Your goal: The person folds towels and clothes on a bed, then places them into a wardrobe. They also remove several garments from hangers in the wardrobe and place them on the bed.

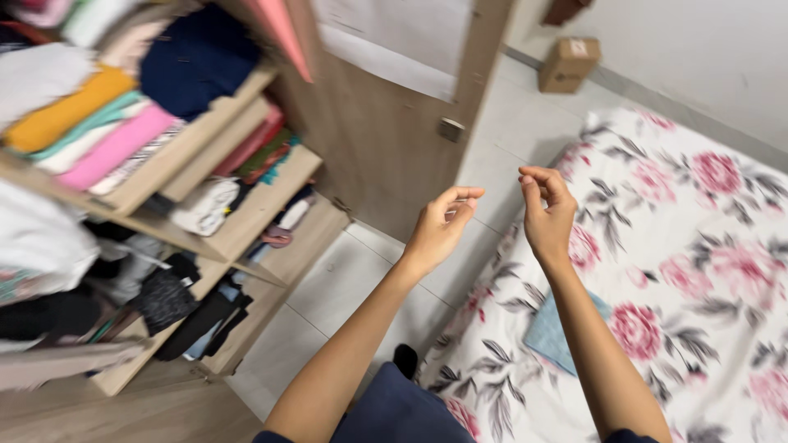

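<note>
Both my arms reach forward over the gap between a wardrobe and a bed. My left hand [442, 223] is raised with fingers loosely curled and holds nothing. My right hand [546, 209] is beside it, fingers curled with thumb and forefinger near each other, also with nothing visible in it. Below my right forearm a folded light blue cloth [552, 338] lies on the bed, which is covered by a white sheet with pink flowers [689, 246]. Neither hand touches the cloth or the bed.
An open wooden wardrobe [246, 221] at left has shelves packed with folded clothes in several colours. Its door [386, 123] stands open ahead. The floor is pale tile [345, 287]. A small cardboard box [568, 64] sits by the far wall.
</note>
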